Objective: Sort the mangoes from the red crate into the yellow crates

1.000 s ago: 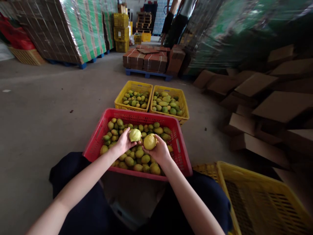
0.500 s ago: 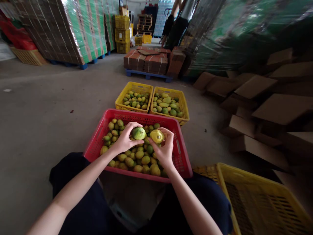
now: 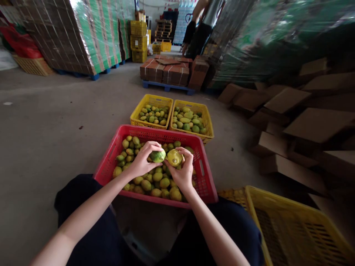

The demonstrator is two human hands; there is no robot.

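Lower right: yellow crate [image 3: 277,194], slotted plastic. Centre of frame: left hand [image 3: 144,160] curled partway round a rounded green fruit [image 3: 158,156], thumb below, fingers over the top; right hand [image 3: 181,168] likewise curved on a yellow fruit [image 3: 174,158], its nubbed end showing. The two fruits sit just beside each other, above a red crate [image 3: 205,177] of perforated plastic holding smooth, oval green-yellow fruit [image 3: 146,184]. Beyond: paired yellow crates [image 3: 171,114], more fruit. Right: heaped cartons [image 3: 294,166], flat-sided cardboard. Upper centre: strapped boxes [image 3: 172,72] on a blue pallet [image 3: 166,87]. Upper left: glossy film-wrapped stack [image 3: 102,37]; stacked crates [image 3: 138,42], pale label too small to read.
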